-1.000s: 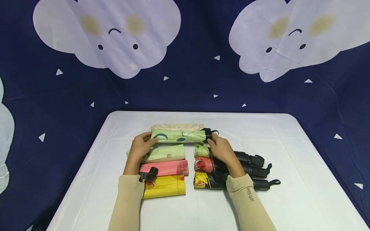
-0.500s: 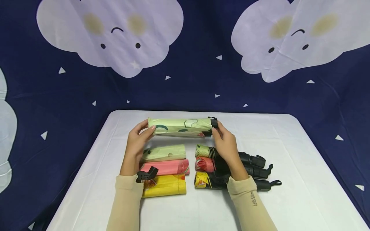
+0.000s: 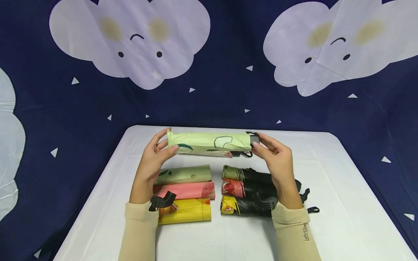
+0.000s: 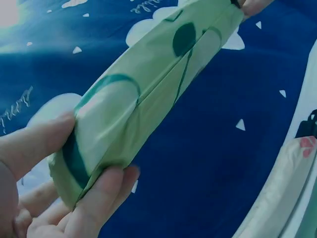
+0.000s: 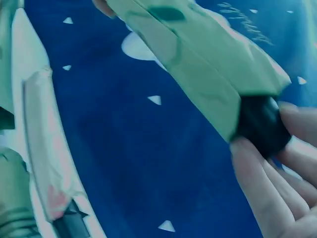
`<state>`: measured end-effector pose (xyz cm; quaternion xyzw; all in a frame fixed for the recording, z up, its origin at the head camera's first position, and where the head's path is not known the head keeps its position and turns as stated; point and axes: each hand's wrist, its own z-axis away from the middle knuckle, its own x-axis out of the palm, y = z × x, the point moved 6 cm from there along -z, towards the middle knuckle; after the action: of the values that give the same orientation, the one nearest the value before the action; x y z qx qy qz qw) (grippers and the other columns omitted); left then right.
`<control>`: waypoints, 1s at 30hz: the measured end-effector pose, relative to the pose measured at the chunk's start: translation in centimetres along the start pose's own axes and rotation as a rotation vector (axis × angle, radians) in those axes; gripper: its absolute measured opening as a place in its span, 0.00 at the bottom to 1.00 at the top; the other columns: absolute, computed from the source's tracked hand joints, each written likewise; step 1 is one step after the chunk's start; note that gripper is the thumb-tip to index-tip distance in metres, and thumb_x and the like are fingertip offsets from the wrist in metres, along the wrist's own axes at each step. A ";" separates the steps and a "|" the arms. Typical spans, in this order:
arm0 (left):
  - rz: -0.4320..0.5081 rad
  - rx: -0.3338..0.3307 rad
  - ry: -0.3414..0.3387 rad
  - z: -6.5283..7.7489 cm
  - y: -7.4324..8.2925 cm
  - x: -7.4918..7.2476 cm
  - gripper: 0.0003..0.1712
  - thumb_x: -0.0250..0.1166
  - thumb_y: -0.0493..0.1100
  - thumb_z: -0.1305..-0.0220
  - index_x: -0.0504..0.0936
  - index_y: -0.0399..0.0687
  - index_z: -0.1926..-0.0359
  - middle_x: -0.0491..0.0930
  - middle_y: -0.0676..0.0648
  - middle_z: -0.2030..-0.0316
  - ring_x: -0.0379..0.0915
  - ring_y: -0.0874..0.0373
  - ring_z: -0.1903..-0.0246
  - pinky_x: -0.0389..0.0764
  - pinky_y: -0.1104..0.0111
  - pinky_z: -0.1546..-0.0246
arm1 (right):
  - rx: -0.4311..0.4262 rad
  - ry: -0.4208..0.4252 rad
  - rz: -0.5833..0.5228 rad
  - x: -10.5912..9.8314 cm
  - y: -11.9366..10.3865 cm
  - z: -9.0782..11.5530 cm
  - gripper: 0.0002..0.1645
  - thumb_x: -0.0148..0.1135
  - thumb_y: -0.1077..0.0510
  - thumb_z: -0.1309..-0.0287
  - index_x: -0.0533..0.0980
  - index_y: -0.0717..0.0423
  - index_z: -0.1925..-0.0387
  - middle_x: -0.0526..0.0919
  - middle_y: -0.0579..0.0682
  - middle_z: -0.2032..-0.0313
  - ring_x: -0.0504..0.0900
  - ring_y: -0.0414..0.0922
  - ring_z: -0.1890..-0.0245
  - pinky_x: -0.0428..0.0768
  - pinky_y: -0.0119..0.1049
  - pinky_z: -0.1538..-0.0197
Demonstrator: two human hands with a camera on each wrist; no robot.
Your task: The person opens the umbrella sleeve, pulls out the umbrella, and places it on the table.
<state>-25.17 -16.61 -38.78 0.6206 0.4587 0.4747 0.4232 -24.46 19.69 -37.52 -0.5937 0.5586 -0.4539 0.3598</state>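
Observation:
A folded umbrella in a light green sleeve (image 3: 209, 140) with dark leaf-like prints is held level above the far part of the table. My left hand (image 3: 155, 156) grips the sleeve's left end between thumb and fingers. At the other end, my right hand (image 3: 277, 156) pinches the short black handle (image 5: 262, 126) that sticks out of the sleeve. A black wrist loop hangs near that handle. Below lies a cream-sleeved umbrella (image 4: 277, 193) with a pink print, partly hidden by the green one in the head view.
Nearer me on the white table (image 3: 215, 243) lie a green sleeve (image 3: 186, 174), a pink sleeve (image 3: 186, 190) and a yellow sleeve (image 3: 189, 211). To their right are folded umbrellas tipped green (image 3: 232, 172), red (image 3: 232, 188) and yellow (image 3: 229, 205), partly behind my right forearm.
Both hands have lifted the green-sleeved umbrella off the table, away from beside the cream one, and brought it closer to the camera. My right hand has shifted rightward with the handle end.

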 end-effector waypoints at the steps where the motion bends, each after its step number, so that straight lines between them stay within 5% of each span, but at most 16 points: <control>1: -0.016 0.007 -0.036 0.2 0.3 0.2 0.41 0.67 0.27 0.35 0.63 0.42 0.24 0.80 0.41 0.42 0.84 0.57 0.53 0.84 0.67 0.53 | 0.006 -0.043 -0.002 -0.1 -0.3 0.1 0.27 0.69 0.69 0.38 0.76 0.72 0.39 0.83 0.62 0.44 0.89 0.46 0.58 0.86 0.41 0.54; 5: -0.094 0.017 -0.163 1.0 1.3 0.6 0.39 0.69 0.28 0.36 0.66 0.39 0.26 0.81 0.40 0.45 0.84 0.53 0.53 0.85 0.65 0.55 | 0.042 -0.215 0.052 -0.3 -1.4 0.6 0.28 0.69 0.69 0.38 0.75 0.71 0.37 0.83 0.61 0.44 0.89 0.47 0.57 0.86 0.41 0.55; 10: -0.129 0.030 -0.287 1.4 2.5 1.1 0.34 0.71 0.27 0.38 0.71 0.36 0.32 0.81 0.40 0.50 0.84 0.53 0.58 0.86 0.65 0.59 | 0.042 -0.352 0.108 -0.8 -2.6 1.1 0.26 0.70 0.72 0.41 0.77 0.70 0.40 0.87 0.55 0.55 0.89 0.45 0.64 0.87 0.36 0.59; 13: -0.143 0.041 -0.352 1.7 2.8 1.5 0.31 0.71 0.26 0.39 0.75 0.36 0.36 0.79 0.46 0.66 0.78 0.60 0.73 0.81 0.71 0.72 | 0.040 -0.396 0.107 -1.0 -3.0 1.4 0.26 0.69 0.74 0.42 0.77 0.71 0.40 0.86 0.53 0.55 0.88 0.43 0.65 0.87 0.34 0.61; 18: -0.207 0.048 -0.384 2.2 2.8 1.8 0.28 0.73 0.29 0.40 0.78 0.38 0.38 0.63 0.53 0.81 0.52 0.59 0.86 0.59 0.68 0.87 | 0.052 -0.419 0.101 -1.0 -2.6 2.2 0.26 0.68 0.75 0.41 0.77 0.73 0.40 0.87 0.52 0.50 0.87 0.41 0.64 0.86 0.32 0.62; 26: -0.237 0.049 -0.363 2.3 2.7 1.8 0.29 0.73 0.30 0.40 0.78 0.40 0.38 0.64 0.52 0.80 0.52 0.58 0.85 0.61 0.67 0.86 | 0.050 -0.345 0.006 -1.0 -1.8 2.6 0.24 0.65 0.78 0.41 0.76 0.77 0.42 0.88 0.54 0.55 0.87 0.43 0.66 0.87 0.37 0.59; 30: -0.200 0.036 -0.366 2.3 2.6 1.9 0.30 0.73 0.29 0.40 0.77 0.39 0.37 0.72 0.49 0.73 0.58 0.60 0.82 0.63 0.67 0.84 | 0.044 -0.311 -0.015 -1.1 -1.8 2.5 0.23 0.65 0.78 0.41 0.76 0.79 0.43 0.88 0.54 0.55 0.88 0.42 0.68 0.87 0.39 0.59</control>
<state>-22.24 -15.51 -36.37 0.6555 0.4416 0.3015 0.5333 -21.50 20.83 -36.80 -0.6530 0.4815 -0.3714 0.4515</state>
